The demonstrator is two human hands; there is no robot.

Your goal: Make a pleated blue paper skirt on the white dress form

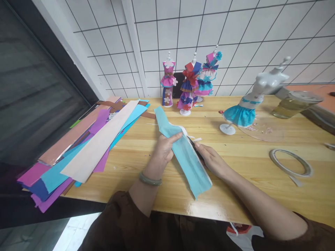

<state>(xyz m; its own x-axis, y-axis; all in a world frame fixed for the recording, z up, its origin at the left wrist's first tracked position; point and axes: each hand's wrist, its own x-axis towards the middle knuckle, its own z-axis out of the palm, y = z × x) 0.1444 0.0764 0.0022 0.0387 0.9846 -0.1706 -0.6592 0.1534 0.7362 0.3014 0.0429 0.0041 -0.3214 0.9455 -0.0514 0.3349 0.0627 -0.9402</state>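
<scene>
A long light blue crepe paper strip (183,157) with a white edge slants over the middle of the table. My left hand (166,144) pinches it near its upper part, thumb on top and fingers beneath. On the strip's right edge, my right hand (209,157) is closed round dark scissors (194,146), whose blades lie along the white edge. Small white scraps (196,139) rest on the table just beyond the scissors.
Coloured paper sheets (89,153) are piled at the left. Several small dressed mannequins (191,82) stand by the tiled wall. Towards the right are a white mannequin in a blue skirt (242,114), a tape roll (273,158) and a cup (294,106).
</scene>
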